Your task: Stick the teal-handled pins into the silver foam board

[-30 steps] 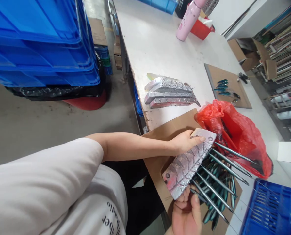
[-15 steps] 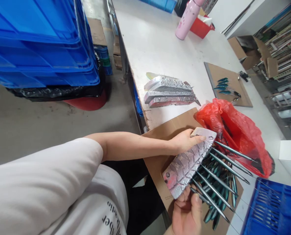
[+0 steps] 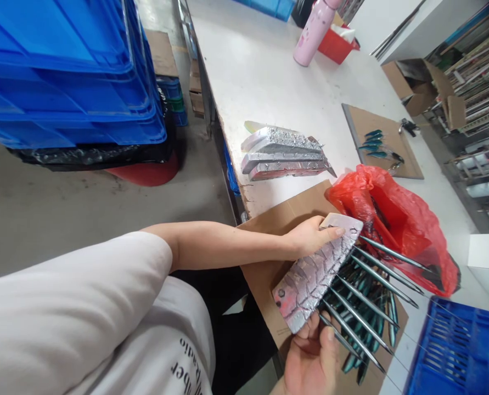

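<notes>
My left hand [image 3: 310, 238] is closed on the upper end of a foil-covered block [image 3: 316, 269], silvery and pinkish with dark slits. Several slim, dark teal, spindle-shaped pieces [image 3: 365, 312] stick out from its right edge like a comb. At the block's lower end, my right hand [image 3: 312, 351] pinches the lowest spindle-shaped piece, its inner end against the block's edge; whether that end is inserted I cannot tell. Beneath the block lies a heap of similar teal pieces [image 3: 355, 359] on a cardboard sheet [image 3: 285, 216].
An open red plastic bag [image 3: 400, 219] lies beyond the heap, with a blue crate [image 3: 454, 345] at right. More foil-covered blocks [image 3: 285, 156] stand on the white table [image 3: 260, 66]. Farther off are a board with teal pieces [image 3: 404, 148] and a pink bottle [image 3: 314, 33]. Blue bins [image 3: 71, 93] are stacked left.
The lowest spindle-shaped piece in my right hand now points farther out and down and shows more of its length. My left hand and the block have hardly moved.
</notes>
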Motion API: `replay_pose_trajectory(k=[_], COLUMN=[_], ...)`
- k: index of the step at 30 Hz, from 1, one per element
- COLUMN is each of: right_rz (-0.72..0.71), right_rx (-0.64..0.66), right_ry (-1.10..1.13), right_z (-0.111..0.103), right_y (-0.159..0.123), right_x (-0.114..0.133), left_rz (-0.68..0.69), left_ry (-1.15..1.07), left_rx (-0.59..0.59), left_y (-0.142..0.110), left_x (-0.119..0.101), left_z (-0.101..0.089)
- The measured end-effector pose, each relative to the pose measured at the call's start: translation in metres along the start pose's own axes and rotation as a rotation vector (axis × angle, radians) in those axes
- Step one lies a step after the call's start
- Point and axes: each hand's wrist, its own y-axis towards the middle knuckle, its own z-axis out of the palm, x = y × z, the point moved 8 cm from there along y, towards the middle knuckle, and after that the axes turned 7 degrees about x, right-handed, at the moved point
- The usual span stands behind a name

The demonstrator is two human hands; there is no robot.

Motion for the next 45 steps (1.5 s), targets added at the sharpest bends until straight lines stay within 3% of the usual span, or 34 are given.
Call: replay_pose_trajectory(k=[6, 15, 31, 45], right_rz=[0.073, -0.077, -0.146, -0.187], right_rx=[-0.038, 0.07, -0.146, -0.11], right_ry=[0.014, -0.154, -0.22, -0.225], right_z=[-0.009, 0.0, 0.001, 0.009], right_y=[0.004, 0.0, -0.015, -0.017], right_x=[-0.007, 0.007, 0.014, 0.014], left_rz=[0.013, 0.0, 0.049, 0.045], left_ry=[-0.031, -0.022, 0.036, 0.038], left_rx=[-0.001, -0.032, -0.043, -0.053], left_y=[0.001, -0.001, 0.004, 0.001], left_x=[0.002, -0.001, 0.004, 0.0], left_z=[0.001, 0.0, 0.002, 0.0])
